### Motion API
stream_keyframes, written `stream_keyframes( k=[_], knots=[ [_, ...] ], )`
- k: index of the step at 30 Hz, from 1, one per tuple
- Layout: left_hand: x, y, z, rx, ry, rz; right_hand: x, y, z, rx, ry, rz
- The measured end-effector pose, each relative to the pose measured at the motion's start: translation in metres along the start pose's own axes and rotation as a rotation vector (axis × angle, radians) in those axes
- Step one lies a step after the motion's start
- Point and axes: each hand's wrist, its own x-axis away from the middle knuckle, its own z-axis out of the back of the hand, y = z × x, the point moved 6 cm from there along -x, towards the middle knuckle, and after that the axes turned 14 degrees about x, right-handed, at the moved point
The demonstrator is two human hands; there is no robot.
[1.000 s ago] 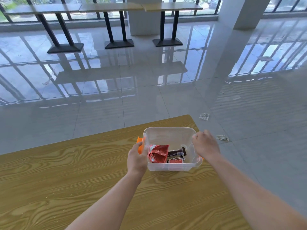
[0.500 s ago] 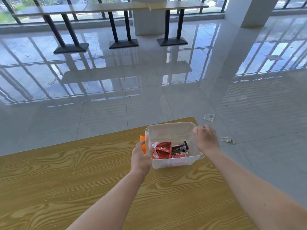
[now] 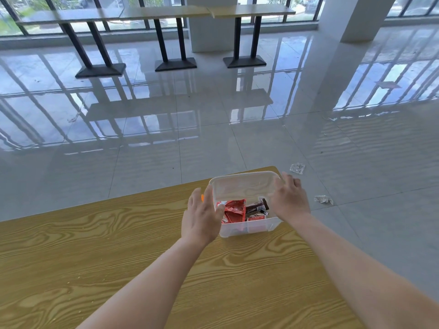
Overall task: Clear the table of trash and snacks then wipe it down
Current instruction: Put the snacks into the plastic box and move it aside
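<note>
A clear plastic box (image 3: pixel 247 227) stands on the wooden table (image 3: pixel 118 245) near its far right corner. Inside lie a red snack packet (image 3: pixel 235 210) and dark chocolate bars (image 3: pixel 256 207). My left hand (image 3: pixel 202 217) is at the box's left side with fingers straight and apart, covering most of an orange handle (image 3: pixel 202 198). My right hand (image 3: pixel 288 198) is at the box's right side, fingers spread, gripping nothing. Both hands flank the box, and I cannot tell whether they touch it.
Two crumpled wrappers (image 3: pixel 297 167) (image 3: pixel 323 199) lie on the glossy tile floor beyond the table's right edge. Small crumbs dot the tabletop. High tables (image 3: pixel 166 13) with black legs stand by the far windows, and a white pillar (image 3: pixel 356 17) rises at the back right.
The box has slid away from me toward the table's far corner. Both hands, closed on its sides before, have opened off it.
</note>
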Motion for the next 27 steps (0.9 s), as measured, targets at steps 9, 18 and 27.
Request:
stream_keyframes(
  k=[9, 18, 27],
  knots=[
    [0.009, 0.015, 0.016, -0.286, -0.049, -0.083, 0.036, -0.041, 0.024, -0.011, 0.095, 0.132],
    [0.034, -0.003, 0.047, -0.327, -0.037, -0.056, 0.070, -0.078, 0.047, -0.053, 0.098, 0.215],
    [0.082, -0.036, 0.095, -0.356, 0.033, 0.019, 0.105, -0.125, 0.068, -0.090, 0.118, 0.333]
  ],
)
